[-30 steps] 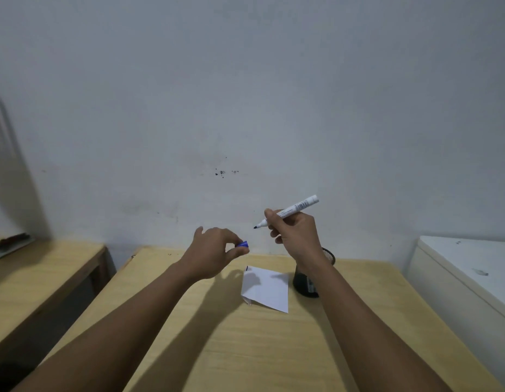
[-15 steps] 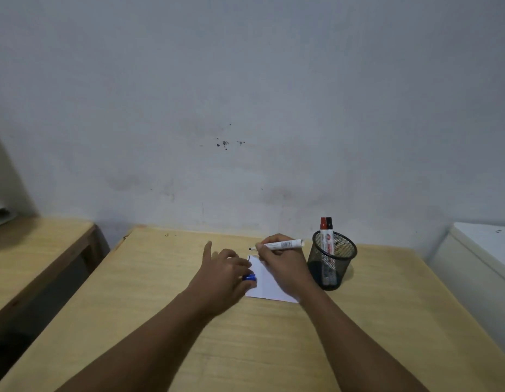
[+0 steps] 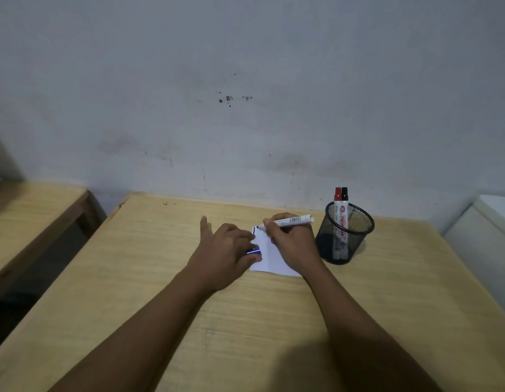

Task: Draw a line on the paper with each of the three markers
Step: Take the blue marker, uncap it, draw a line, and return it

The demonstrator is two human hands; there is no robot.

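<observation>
A small white paper (image 3: 269, 257) lies on the wooden table (image 3: 245, 321). My right hand (image 3: 292, 244) grips an uncapped white marker (image 3: 292, 221) with its tip on the paper's far left corner, where a short dark blue mark shows. My left hand (image 3: 227, 250) rests on the paper's left edge and pinches the blue cap (image 3: 253, 251); its forefinger points away. A red-capped marker (image 3: 338, 205) and a black-capped marker (image 3: 344, 205) stand upright in a black mesh cup (image 3: 344, 236) just right of the paper.
The table's far edge meets a grey wall. A second wooden table (image 3: 28, 222) stands to the left across a narrow gap. A white cabinet (image 3: 483, 241) sits at the right edge of view.
Both hands came down from mid-air to the table. The left hand now presses the paper, and the marker tip has reached the paper and left a blue mark.
</observation>
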